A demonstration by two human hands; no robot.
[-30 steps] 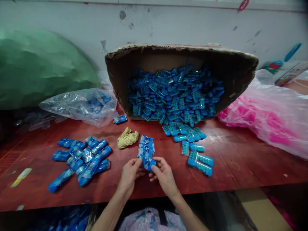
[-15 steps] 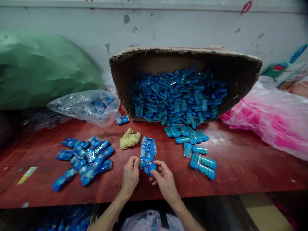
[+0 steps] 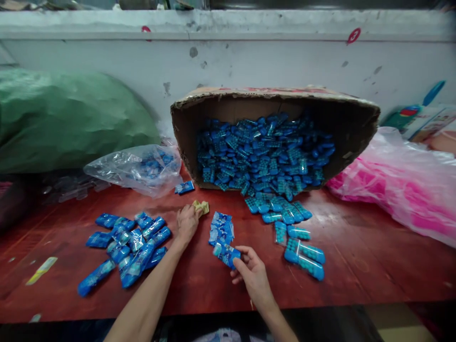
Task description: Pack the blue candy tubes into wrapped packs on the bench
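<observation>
Blue packet: pinched in the right hand by thumb and fingers, low over the bench; long axis runs left-right, slightly tilted, near end hidden under the thumb.
Packet stack: small pile just behind the held packet, touching or nearly touching it, can't tell which.
Left hand: reaches forward, fingers curled down onto the yellow cloth; most of the cloth is hidden under the hand, so the grip is unclear.
Hidden/cut off: both forearms run off the bottom edge; print on the packets is too blurred to read.
Cardboard box: tipped on its side against the wall, mouth toward the camera, full of blue blister packs that spill onto the bench.
Clear bag: left of the box, a few blue pieces inside.
Wrapped packets: loose heap left of the left hand.
Pink bag: right of the box, contents unclear.
Green sack: far left, against the wall.
</observation>
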